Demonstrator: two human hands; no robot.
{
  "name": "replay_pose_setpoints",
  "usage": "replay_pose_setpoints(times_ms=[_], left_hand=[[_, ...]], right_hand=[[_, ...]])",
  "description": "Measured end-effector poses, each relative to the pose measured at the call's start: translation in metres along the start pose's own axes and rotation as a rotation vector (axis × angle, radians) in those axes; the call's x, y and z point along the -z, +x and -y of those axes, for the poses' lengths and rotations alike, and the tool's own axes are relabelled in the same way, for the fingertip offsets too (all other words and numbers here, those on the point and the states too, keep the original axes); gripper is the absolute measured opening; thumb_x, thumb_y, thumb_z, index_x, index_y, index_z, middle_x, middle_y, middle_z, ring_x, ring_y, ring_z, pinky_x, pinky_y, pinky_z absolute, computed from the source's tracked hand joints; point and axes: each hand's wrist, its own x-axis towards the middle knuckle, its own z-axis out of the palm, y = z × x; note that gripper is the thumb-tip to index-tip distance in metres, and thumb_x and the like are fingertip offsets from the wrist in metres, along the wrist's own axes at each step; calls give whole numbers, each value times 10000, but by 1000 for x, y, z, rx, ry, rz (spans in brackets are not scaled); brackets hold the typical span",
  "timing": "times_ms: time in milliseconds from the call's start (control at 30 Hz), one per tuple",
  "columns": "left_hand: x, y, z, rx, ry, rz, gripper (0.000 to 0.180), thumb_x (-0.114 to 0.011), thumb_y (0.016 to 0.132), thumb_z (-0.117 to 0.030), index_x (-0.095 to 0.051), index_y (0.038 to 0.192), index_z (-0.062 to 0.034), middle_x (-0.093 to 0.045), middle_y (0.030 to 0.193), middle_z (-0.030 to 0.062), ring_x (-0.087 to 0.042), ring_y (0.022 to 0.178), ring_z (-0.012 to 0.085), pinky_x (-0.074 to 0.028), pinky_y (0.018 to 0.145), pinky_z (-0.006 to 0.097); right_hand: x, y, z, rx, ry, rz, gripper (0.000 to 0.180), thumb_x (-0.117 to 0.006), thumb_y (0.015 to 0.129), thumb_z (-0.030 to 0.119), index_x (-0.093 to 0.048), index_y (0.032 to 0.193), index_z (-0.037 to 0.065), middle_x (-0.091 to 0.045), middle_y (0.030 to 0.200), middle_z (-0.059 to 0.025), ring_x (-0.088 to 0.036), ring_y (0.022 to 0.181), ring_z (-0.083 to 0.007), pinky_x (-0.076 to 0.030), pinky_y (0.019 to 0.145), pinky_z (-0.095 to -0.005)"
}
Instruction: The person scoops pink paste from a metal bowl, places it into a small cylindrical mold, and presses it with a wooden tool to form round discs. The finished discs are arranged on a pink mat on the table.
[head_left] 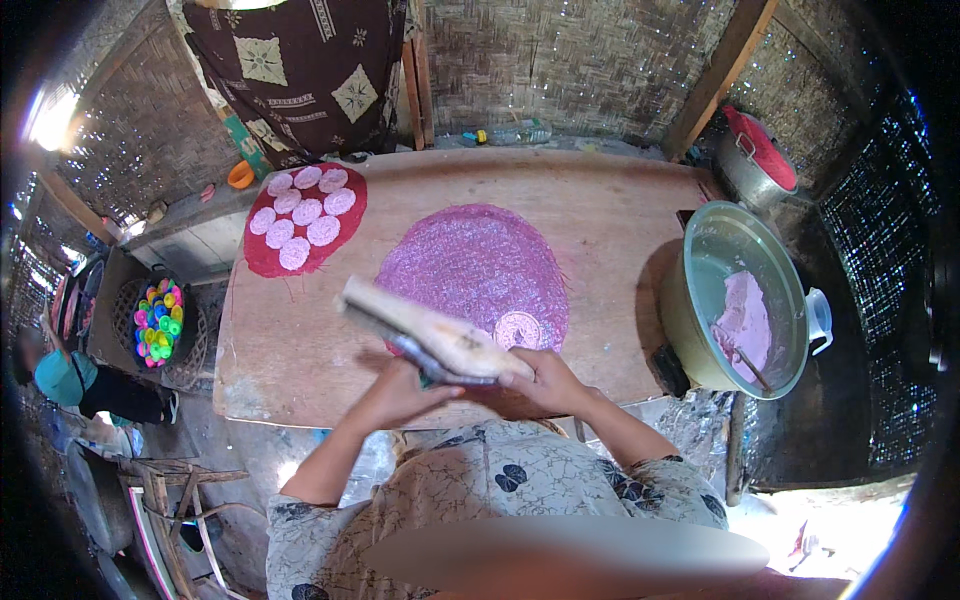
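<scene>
Over the front of a round purple woven mat [450, 245], I hold a long two-part wooden tool [435, 333], pale above and dark below, tilted and smeared by motion. It looks like a hand press. My right hand [548, 382] grips its near right end. From below, my left hand [405, 393] is closed on the dark lower part, some fingers hidden. Just beyond my right hand, one pink lacy dough disc [518, 330] lies on the mat, partly hidden by the tool.
Several pink discs [307, 211] lie on a red mat [262, 258] at the table's far left. On the right stands a big basin [705, 270] with pink dough [745, 325]. A lidded pot [757, 170] stands behind it. Colourful small cups [158, 322] and a person [75, 380] are at left.
</scene>
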Motion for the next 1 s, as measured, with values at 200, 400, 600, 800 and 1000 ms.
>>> replay_pose_setpoints(times_ms=[200,400,600,800,1000], left_hand=[[-24,-3,23,-363,310,-62,478,-687,924,-363,-583,1329,-131,-643,1243,89,-599,1108,290,-450,982,404],[-42,22,-23,-598,375,-279,361,-690,895,-295,-591,1185,-103,-615,1041,70,-600,913,251,-465,806,397],[10,51,-58,-634,482,-81,254,-710,849,-222,-597,1022,-74,-558,843,56,-576,738,210,-456,638,383],[67,73,-81,-507,441,309,173,-729,802,-149,-603,858,-45,-501,646,42,-552,563,169,-448,471,369],[104,68,-193,47,306,520,270,-740,786,-206,-525,630,-159,-454,565,-11,-452,484,140,-416,490,295]], right_hand=[[36,19,34,208,-110,172,380,-562,966,415,-665,934,50,-601,652,-207,-636,629,-376,-472,586,-437],[57,88,-16,265,-80,190,439,-432,1021,389,-674,948,30,-622,700,-180,-631,663,-344,-483,650,-424],[60,107,136,1123,-308,36,589,-492,1000,435,-435,1414,20,-601,1064,-174,-599,932,-319,-477,814,-461],[70,60,221,867,-479,324,519,-733,857,179,-497,1287,9,-591,1104,-201,-645,914,-326,-529,787,-419],[97,77,223,1233,-308,-446,176,-562,969,168,-540,1022,2,-493,712,-61,-509,552,-179,-461,542,-303]])
